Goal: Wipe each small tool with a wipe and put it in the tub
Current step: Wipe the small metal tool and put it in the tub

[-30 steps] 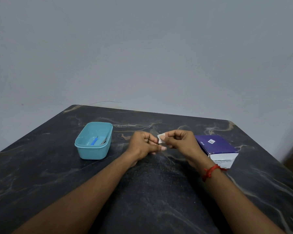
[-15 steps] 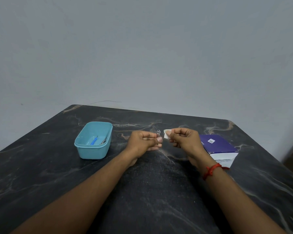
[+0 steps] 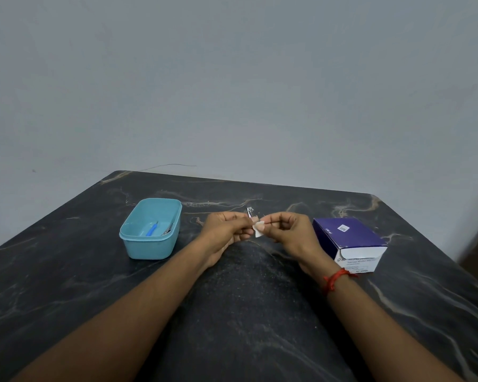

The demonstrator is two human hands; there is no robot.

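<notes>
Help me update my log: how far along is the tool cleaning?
Done: a blue-handled tool and a metal tool lie in the tub. In hand: the left hand holds a small metal clipper while the right hand pinches the wipe by it. Left: dropping it in the tub; no other loose tools show.

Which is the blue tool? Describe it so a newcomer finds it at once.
On the dark table, left of centre, stands a teal tub. Two small tools lie inside it; the blue tool is the one nearer the middle. Its bright blue handle sets it apart from the bare metal tool by the right wall.
</notes>
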